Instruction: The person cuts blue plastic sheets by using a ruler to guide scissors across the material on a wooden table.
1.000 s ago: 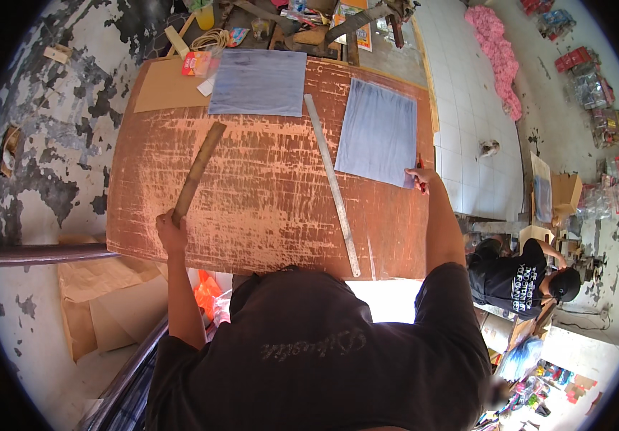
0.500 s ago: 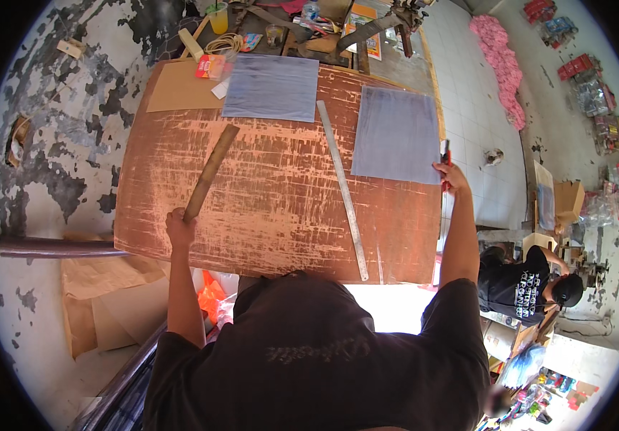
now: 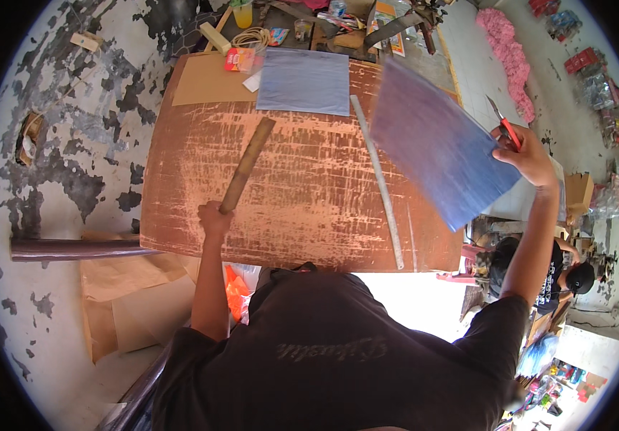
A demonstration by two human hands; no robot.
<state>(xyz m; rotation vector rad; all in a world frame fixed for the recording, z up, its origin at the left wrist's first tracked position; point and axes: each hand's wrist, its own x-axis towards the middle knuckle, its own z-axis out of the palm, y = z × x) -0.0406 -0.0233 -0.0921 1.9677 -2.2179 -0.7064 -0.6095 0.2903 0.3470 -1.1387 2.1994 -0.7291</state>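
My left hand is closed round the lower end of a flat brown wooden strip, which slants over the scuffed reddish-brown board. At the right, my right hand grips the edge of a thin blue-grey sheet, which hangs tilted and raised over the board's right side. A red-handled cutting tool is in the same hand, its thin pointed end facing up. Between my hands lies a long pale metal ruler. Another blue-grey sheet rests flat on the far part of the board.
A brown cardboard piece and a red packet lie at the far left. Coiled cord, a drink cup and tools crowd the far edge. At the right, a person in black sits beyond the board.
My right hand has lifted the right-hand sheet off the board, tilting it and carrying it rightward with the cutting tool. My left hand still holds the strip. The whole view has shifted slightly.
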